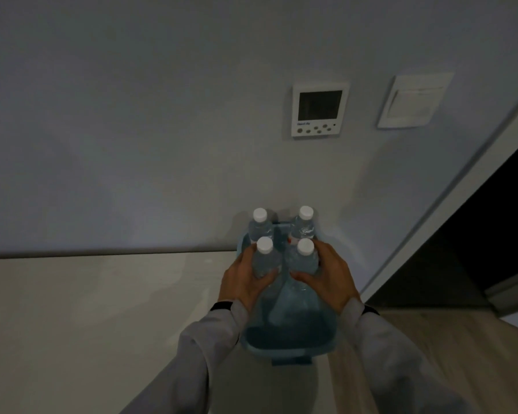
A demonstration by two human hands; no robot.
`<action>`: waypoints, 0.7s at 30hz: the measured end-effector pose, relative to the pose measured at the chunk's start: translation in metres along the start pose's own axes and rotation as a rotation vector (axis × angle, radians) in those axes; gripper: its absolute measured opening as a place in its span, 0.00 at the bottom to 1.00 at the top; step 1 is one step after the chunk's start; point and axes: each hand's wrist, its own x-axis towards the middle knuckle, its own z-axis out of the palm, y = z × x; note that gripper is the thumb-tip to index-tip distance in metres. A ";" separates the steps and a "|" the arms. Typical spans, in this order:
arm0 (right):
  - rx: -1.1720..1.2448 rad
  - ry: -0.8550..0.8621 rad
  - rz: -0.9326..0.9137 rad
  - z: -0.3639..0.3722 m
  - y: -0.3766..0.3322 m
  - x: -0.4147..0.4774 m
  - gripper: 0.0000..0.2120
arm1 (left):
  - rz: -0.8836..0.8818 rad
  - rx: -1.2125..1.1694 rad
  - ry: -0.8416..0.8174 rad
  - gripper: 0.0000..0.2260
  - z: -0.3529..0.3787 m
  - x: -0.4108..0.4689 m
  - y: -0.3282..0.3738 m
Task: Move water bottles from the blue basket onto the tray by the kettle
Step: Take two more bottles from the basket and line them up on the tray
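Best done as two separate straight lifts, raised until each base clears the rim, so the far pair stays standing.

Left hand: curled around the near-left water bottle, thumb across the front, fingers hidden behind; a closed grip on the body below the shoulder. Worth gripping low on the firm part, since thin clear plastic dents and slips under a squeeze.

Near-left water bottle: clear, ribbed-looking cylinder, smooth white screw cap, standing upright in the blue basket. Behind it, far-left bottle, same make, untouched.

Blue basket: soft-cornered plastic tub, matte, with a tab handle at the near edge; seemingly set at the corner of a pale, smooth counter, against the grey wall. All four bottles inside it, none moved yet.

Far-right bottle: upright, a small red mark on its label. Near-right water bottle: wrapped by the right hand, thumb in front, fingers closed around the side.

On the wall beyond: thermostat panel with a dark screen and round buttons, then a flat white switch plate.

Neither tray nor kettle in view; cannot tell the carrying path.
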 end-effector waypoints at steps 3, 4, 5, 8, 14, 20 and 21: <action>0.021 0.036 -0.036 -0.011 -0.012 -0.006 0.33 | 0.029 -0.005 0.064 0.31 -0.015 -0.008 0.009; 0.029 0.046 -0.055 -0.014 -0.018 -0.007 0.34 | 0.043 -0.010 0.090 0.31 -0.022 -0.011 0.013; 0.031 0.054 -0.078 -0.018 -0.026 -0.009 0.34 | 0.059 -0.014 0.116 0.30 -0.030 -0.015 0.017; 0.030 0.078 -0.159 -0.024 -0.055 -0.015 0.35 | 0.116 -0.010 0.196 0.28 -0.056 -0.030 0.025; 0.062 0.044 -0.283 -0.005 -0.122 -0.035 0.33 | 0.183 0.026 0.343 0.24 -0.126 -0.072 0.027; 0.091 -0.052 -0.373 0.069 -0.192 -0.063 0.35 | 0.168 0.052 0.476 0.26 -0.215 -0.135 -0.008; 0.097 -0.070 -0.386 0.086 -0.204 -0.069 0.35 | 0.163 0.054 0.499 0.26 -0.232 -0.148 -0.017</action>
